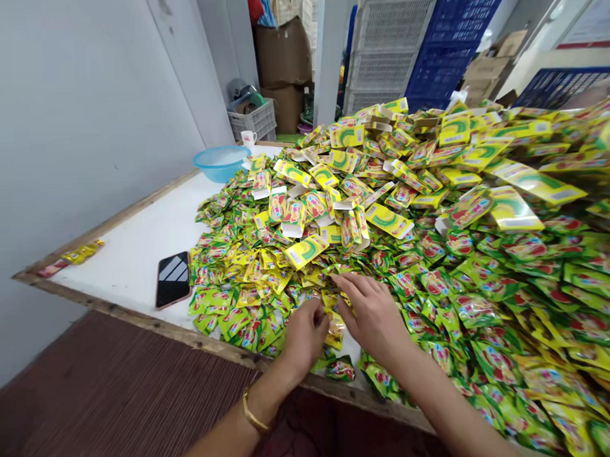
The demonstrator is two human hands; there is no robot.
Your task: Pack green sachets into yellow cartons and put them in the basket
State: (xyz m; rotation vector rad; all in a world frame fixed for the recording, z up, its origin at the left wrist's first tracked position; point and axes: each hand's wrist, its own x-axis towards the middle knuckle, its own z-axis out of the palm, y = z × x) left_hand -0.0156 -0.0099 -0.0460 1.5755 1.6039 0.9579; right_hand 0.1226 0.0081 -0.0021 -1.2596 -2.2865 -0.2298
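Note:
My left hand (306,335) is low over the front edge of the pile, its fingers curled in a pinch. What it holds, if anything, is hidden. Against its fingers lies a yellow packet (334,331). My right hand (370,313) reaches over the packets just to the right, fingers stretched out and pointing left, the tips close to some yellow packets. Small green packets with red print (437,284) surround both hands. Just beyond them, a yellow carton (306,252) rests on the packets. One green packet (340,369) sits by the table edge below my hands.
The white table (120,255) has a raised wooden rim (203,340). A phone (173,280), a blue basin (221,163) and a yellow wrapper strip (83,252) lie left. Many opened cartons (389,220) cover the back of the pile. White crates (381,49) and blue crates (441,47) stand behind.

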